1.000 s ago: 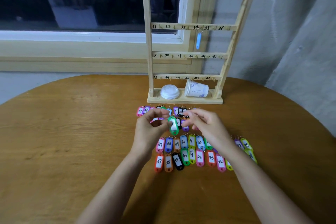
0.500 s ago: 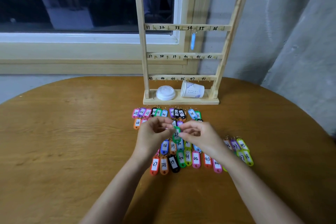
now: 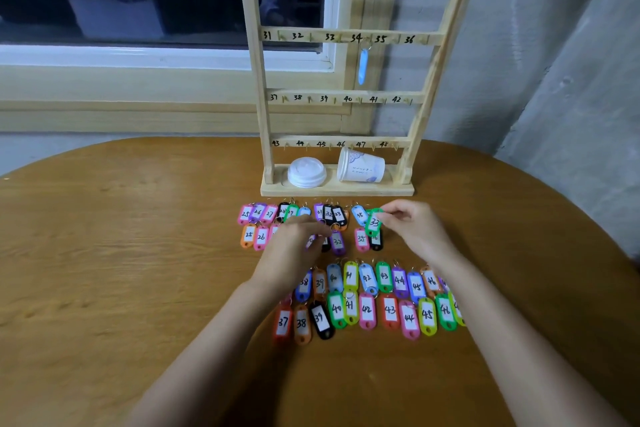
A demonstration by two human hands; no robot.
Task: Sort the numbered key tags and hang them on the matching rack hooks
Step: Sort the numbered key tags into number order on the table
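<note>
A wooden key rack (image 3: 257, 80) stands at the twelve o'clock side of the round tabletop (image 3: 104, 253). Its four rails are inked with numbers from 25 to 48. One pale blue tag (image 3: 362, 66) hangs from the second rail, on the hook between 34 and 35. On the rack's base lies a white cup lid (image 3: 306, 172), and a paper cup (image 3: 362, 166) lies on its side at three o'clock of the lid.

The person's right hand (image 3: 414, 230) hovers over the far rows of tags. Its grip is clamped, thumb and fingertip pinching the top end of a green tag (image 3: 374, 224) marked 33. That tag slants over a pink 35 tag (image 3: 361, 239) and a black one beside it.

At nine o'clock of the right hand, the left hand (image 3: 294, 250) sits palm down with its fingers reaching across the second row. They hide what lies beneath, so I cannot tell whether that grip holds anything.

The far tags (image 3: 258, 213), numbered from 25 upward, lie in two rows just at six o'clock of the rack. The near tags (image 3: 367, 310), from 37 into the forties, lie in two more rows between the forearms.
</note>
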